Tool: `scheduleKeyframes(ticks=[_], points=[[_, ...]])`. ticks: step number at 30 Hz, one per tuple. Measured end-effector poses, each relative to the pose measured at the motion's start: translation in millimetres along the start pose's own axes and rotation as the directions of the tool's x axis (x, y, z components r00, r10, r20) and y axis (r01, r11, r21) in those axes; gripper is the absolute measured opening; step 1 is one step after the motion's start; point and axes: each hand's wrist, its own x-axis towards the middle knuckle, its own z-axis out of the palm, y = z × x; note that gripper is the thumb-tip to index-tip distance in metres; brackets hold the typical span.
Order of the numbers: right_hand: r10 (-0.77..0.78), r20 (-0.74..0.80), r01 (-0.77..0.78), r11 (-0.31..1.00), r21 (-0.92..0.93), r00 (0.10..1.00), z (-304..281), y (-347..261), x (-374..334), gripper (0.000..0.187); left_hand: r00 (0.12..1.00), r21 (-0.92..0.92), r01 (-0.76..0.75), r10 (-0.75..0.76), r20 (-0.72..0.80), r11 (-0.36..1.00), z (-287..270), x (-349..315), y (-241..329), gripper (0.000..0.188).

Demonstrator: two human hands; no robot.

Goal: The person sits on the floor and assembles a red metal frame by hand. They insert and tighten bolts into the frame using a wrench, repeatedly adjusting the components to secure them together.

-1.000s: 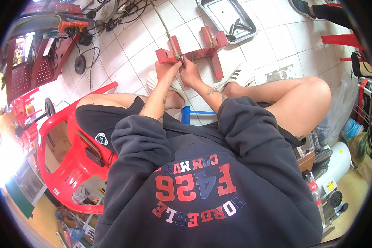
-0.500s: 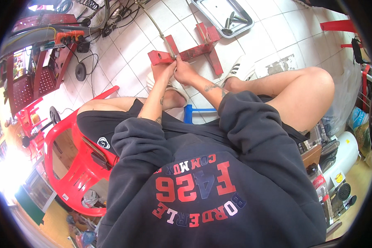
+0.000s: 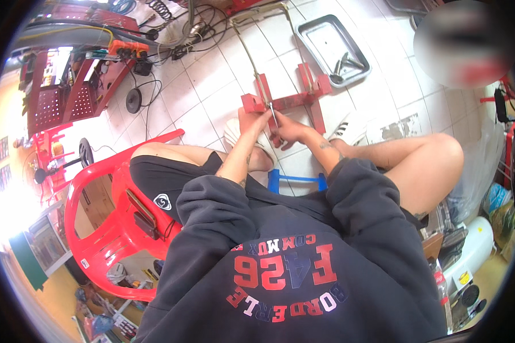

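Note:
A red metal frame [image 3: 292, 100] with a long U-shaped tube handle lies on the tiled floor beyond my feet. My left hand [image 3: 252, 120] is at its near left corner, against the red end block. Those fingers are closed and partly hidden, so what they pinch does not show clearly. Just to the right, my right hand [image 3: 289, 131] is curled round a slim silvery wrench-like tool [image 3: 272, 108]. The tool's far end meets the frame beside the left fingertips. Its exact kind is too small to tell.
A grey metal tray [image 3: 357, 74] with dark metal parts stands at the far right. A blue stool [image 3: 297, 178] is between my legs, a red plastic chair [image 3: 106, 228] at my left. Cables [image 3: 183, 48] and a dark red perforated rack [image 3: 54, 94] occupy the far left.
The view has shifted, so everything sits lower and further right. My right hand has come apart from my left and turned, and the slim tool now shows in it. The left stays at the frame.

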Motion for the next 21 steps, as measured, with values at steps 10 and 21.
scheduleKeyframes(ticks=[10,21], points=[[-0.478,-0.208,0.277,0.753,-0.597,0.853,0.0,63.8,39.0,0.087,1.0,-0.053,0.001,-0.002,-0.031,0.999,-9.4,-7.2,24.7,0.021],[-0.584,-0.199,0.439,0.757,-0.484,0.787,-7.7,81.7,61.3,0.048,0.999,-0.257,-0.021,0.009,-0.048,0.966,-10.8,-13.6,15.6,0.021]])
